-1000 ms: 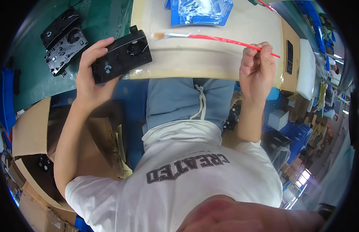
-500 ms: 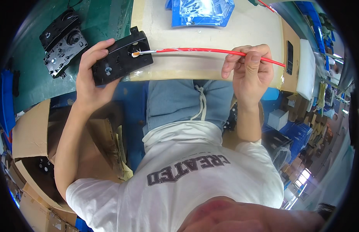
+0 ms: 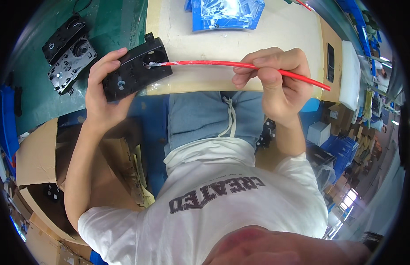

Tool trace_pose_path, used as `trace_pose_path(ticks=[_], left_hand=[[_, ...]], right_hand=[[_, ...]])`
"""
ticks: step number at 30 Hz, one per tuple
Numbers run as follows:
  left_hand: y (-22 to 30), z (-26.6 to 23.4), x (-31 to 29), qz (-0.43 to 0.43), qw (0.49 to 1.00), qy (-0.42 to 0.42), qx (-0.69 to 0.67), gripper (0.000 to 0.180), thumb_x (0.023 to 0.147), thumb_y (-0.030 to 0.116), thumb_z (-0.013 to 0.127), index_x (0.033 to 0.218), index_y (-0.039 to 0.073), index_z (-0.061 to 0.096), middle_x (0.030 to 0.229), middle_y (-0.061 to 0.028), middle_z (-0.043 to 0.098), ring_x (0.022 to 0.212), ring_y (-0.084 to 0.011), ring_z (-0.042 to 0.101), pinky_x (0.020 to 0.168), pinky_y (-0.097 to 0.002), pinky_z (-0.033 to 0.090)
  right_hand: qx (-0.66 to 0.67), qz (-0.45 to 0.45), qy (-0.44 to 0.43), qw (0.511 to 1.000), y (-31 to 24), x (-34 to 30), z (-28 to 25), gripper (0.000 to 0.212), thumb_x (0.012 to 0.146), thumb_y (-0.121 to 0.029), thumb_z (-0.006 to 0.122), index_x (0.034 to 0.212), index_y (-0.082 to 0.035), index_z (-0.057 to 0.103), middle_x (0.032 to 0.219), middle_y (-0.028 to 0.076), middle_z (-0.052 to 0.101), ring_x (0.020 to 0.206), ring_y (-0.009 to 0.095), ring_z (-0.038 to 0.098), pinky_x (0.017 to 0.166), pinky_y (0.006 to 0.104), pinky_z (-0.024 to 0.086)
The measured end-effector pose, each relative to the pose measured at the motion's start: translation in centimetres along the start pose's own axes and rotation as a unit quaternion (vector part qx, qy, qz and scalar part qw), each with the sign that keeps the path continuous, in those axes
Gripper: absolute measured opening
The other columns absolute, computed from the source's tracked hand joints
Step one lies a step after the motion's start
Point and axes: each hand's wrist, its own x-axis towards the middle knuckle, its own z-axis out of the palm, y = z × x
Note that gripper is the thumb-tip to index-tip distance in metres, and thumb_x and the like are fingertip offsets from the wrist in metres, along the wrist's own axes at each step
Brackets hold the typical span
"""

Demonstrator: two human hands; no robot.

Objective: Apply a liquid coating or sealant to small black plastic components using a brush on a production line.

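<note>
A black plastic housing (image 3: 136, 73) is gripped by its left end in my left hand (image 3: 101, 90), thumb below and fingers along the far edge. My right hand (image 3: 280, 81) is closed round the handle of a red paintbrush (image 3: 205, 63), which lies nearly level across the front of the table. Its tip reaches into the round recess at the right end of the housing, so the bristles are mostly hidden there. White smears mark the handle near the tip. A pale, greasy-looking spot sits on a small post on the housing's left half.
Two more black housings (image 3: 72, 66) lie on the green mat (image 3: 30, 95) at the left. A blue tray (image 3: 198, 20) with white grease-like stuff stands at the back of the beige board (image 3: 187, 44). An open cardboard box (image 3: 35, 154) is below the table at left.
My right hand has slid leftward along the handle and the brush tip has gone deeper into the recess. The housing has shifted slightly left and down in my left hand.
</note>
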Motion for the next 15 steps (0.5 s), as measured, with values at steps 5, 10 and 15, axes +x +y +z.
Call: trace_pose_path(ticks=[5,10,15], left_hand=[[0.0,0.0,0.0,-0.002,1.0,-0.003,0.002,0.067,0.066,-0.008,0.072,0.123,0.007,0.04,0.133,-0.0213,0.049,0.118,-0.0345,0.053,0.101,-0.0427,0.045],[0.1,0.1,0.0,0.002,1.0,-0.004,0.001,0.067,0.066,-0.009,0.072,0.123,0.007,0.04,0.133,-0.0213,0.049,0.118,-0.0344,0.053,0.101,-0.0427,0.045],[0.1,0.1,0.0,0.002,1.0,-0.006,0.003,0.067,0.066,-0.008,0.072,0.123,0.008,0.04,0.133,-0.0212,0.049,0.118,-0.0345,0.053,0.1,-0.0428,0.045]], right_hand=[[-0.083,-0.039,-0.056,0.994,-1.0,0.5,-0.1,0.008,0.085,0.0,0.067,0.085,0.001,0.059,0.08,0.012,0.066,0.064,0.021,0.065,0.058,0.025,0.053],[-0.141,-0.08,-0.109,0.981,-2.7,1.0,0.4,0.012,0.079,-0.003,0.073,0.082,0.0,0.062,0.079,0.012,0.065,0.062,0.02,0.063,0.056,0.0253,0.051],[-0.191,-0.087,-0.172,0.963,-4.2,2.0,1.1,0.02,0.076,-0.008,0.077,0.084,0.002,0.061,0.081,0.017,0.066,0.06,0.022,0.063,0.052,0.0271,0.052]])
